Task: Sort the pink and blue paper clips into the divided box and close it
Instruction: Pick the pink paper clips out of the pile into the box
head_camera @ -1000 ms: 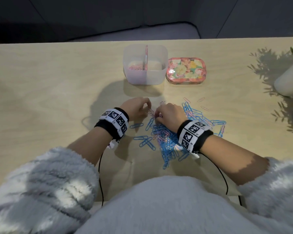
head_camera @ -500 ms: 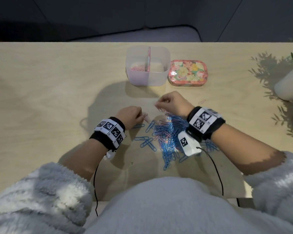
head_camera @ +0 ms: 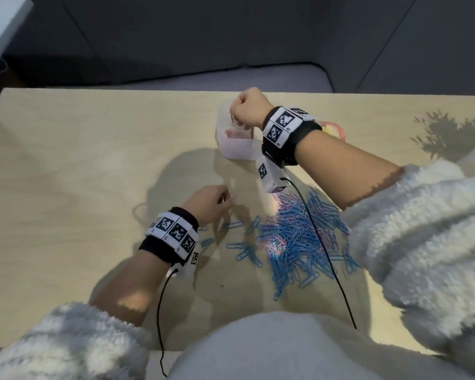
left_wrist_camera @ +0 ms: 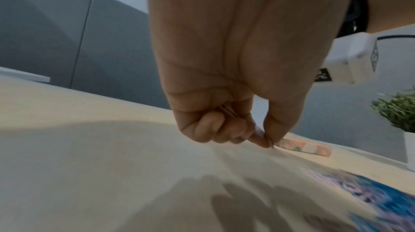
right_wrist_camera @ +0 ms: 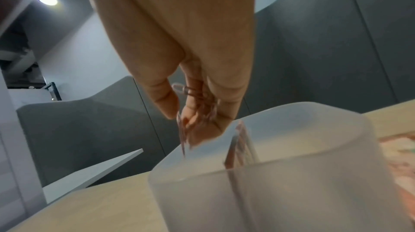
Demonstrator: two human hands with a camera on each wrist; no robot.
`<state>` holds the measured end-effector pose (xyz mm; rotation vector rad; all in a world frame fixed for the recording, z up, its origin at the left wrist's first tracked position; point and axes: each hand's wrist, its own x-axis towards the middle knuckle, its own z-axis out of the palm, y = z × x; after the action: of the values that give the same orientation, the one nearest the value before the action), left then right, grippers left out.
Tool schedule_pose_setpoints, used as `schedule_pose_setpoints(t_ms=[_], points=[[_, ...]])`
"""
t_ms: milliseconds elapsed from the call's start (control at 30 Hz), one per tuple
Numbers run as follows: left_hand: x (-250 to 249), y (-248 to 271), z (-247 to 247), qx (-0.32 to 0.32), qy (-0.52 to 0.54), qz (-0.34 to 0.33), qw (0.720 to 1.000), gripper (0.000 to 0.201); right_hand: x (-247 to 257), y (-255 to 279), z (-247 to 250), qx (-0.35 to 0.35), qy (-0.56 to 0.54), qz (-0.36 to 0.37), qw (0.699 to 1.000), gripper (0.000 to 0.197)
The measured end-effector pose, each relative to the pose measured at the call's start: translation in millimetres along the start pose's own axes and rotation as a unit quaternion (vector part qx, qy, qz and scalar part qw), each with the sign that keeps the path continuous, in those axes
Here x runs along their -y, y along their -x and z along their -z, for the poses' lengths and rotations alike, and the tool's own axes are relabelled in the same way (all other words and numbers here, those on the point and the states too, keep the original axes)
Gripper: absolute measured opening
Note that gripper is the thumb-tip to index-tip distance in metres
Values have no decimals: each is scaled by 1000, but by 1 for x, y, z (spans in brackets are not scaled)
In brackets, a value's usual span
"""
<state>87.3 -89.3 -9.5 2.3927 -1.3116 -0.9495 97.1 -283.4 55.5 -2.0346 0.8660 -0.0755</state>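
Observation:
My right hand (head_camera: pixel 235 119) hovers over the left compartment of the translucent divided box (head_camera: pixel 236 152), which holds pink clips. In the right wrist view the hand (right_wrist_camera: pixel 186 124) holds several pink paper clips (right_wrist_camera: pixel 197 101) among its curled fingers, and they dangle just above the box rim (right_wrist_camera: pixel 269 166) left of the divider (right_wrist_camera: pixel 238 145). My left hand (head_camera: pixel 225 198) stays low at the left edge of the mixed clip pile (head_camera: pixel 299 234). There the hand (left_wrist_camera: pixel 269 140) pinches thumb to forefinger, with pink clips (left_wrist_camera: pixel 226 111) tucked under the curled fingers.
The floral lid (head_camera: pixel 335 128) lies right of the box, mostly hidden by my right wrist. A potted plant (left_wrist_camera: pixel 399 111) stands at the table's right edge. Wrist camera cables trail over the pile and the near table edge.
My right hand has left the pile and travelled forward to above the box's left compartment with pink clips. The left hand has stayed beside the pile.

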Motion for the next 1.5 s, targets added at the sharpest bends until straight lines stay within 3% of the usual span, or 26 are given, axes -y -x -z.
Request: schedule_pose_setpoints(t_ms=[200, 333, 433, 533, 667, 800, 867, 967, 1000, 1033, 1100, 1200, 1300, 1500], points=[[-16, -25, 55, -128, -2, -11, 992, 22, -5, -1, -6, 43, 36, 6, 998, 32], [-34, -57, 85, -201, -29, -10, 979, 24, -10, 12, 10, -2, 21, 44, 999, 37], [-48, -86, 96, -182, -76, 33, 980, 24, -22, 27, 24, -75, 3, 79, 994, 36], [-56, -108, 97, -152, -127, 43, 979, 26, -45, 47, 30, -118, -86, 73, 987, 33], [-54, -122, 89, -109, -146, 45, 982, 35, -78, 80, 33, -111, -117, 55, 985, 30], [-58, -119, 82, -122, -111, 28, 986, 37, -124, 103, 27, -80, -38, 22, 996, 15], [-55, -111, 80, -171, -74, 0, 982, 37, -142, 115, 22, -56, 23, 3, 998, 16], [-49, -88, 64, -341, -34, -99, 934, 27, -159, 131, 13, -20, 90, -11, 996, 20], [-48, -76, 52, -343, -14, -118, 932, 22, -162, 134, 10, -7, 105, -4, 994, 22], [-47, -65, 39, -309, -3, -134, 941, 19, -165, 136, 6, 3, 119, 7, 993, 23], [-45, -45, 10, -180, -6, -158, 971, 15, -167, 138, 1, 5, 144, 25, 989, 17], [-44, -28, -27, -41, -36, -154, 987, 18, -164, 136, -6, -14, 190, 36, 981, 19], [-51, -22, -48, 8, -46, -152, 987, 21, -160, 136, -9, -21, 219, 25, 975, 17], [-52, -15, -60, 45, -49, -159, 985, 22, -170, 145, -8, -6, 155, -22, 988, 6]])
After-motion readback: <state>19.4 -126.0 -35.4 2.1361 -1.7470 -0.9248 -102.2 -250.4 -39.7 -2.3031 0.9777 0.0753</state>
